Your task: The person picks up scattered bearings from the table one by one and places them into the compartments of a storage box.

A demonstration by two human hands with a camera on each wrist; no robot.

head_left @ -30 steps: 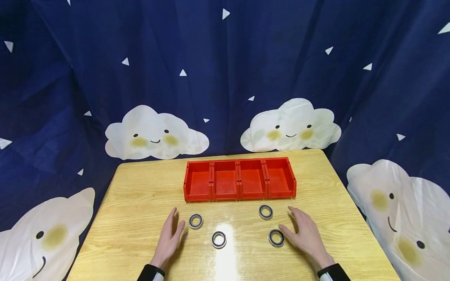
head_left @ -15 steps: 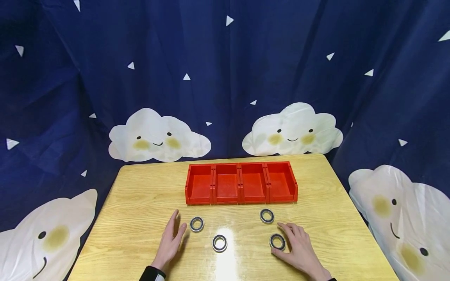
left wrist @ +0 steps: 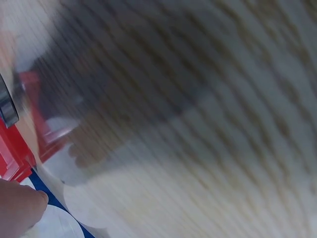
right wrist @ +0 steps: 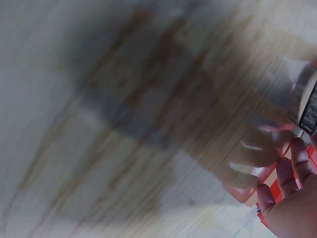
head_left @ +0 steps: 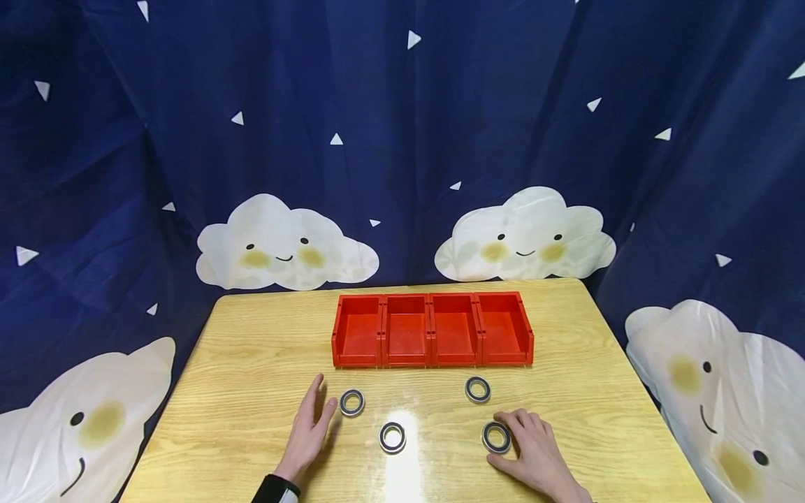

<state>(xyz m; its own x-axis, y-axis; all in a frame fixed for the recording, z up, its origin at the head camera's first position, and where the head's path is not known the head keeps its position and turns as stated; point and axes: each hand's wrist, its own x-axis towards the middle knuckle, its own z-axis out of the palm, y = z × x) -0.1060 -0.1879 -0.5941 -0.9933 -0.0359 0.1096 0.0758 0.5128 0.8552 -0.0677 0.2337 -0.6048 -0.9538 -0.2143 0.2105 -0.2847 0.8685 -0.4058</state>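
Observation:
On the wooden table my right hand (head_left: 530, 450) holds a ball bearing (head_left: 486, 439), a steel ring with a dark seal. Its index finger curls at the bearing's far edge and the thumb lies at the near edge. In the right wrist view that bearing (right wrist: 309, 101) shows at the right border, beside the curled fingers (right wrist: 286, 173). My left hand (head_left: 306, 433) is held with fingers straight and thumb spread, just left of another bearing (head_left: 343, 404). A third bearing (head_left: 384, 442) lies in the middle, and one more (head_left: 469, 393) beyond the right hand.
A row of red bins (head_left: 381, 360) stands side by side toward the back of the table (head_left: 264, 349). Behind the table hangs a dark blue curtain (head_left: 402, 140) printed with clouds and white triangles.
My right hand has moved left and toward me, and its thumb and index finger have closed around the near right bearing. The left hand has hardly moved; the head view has shifted slightly.

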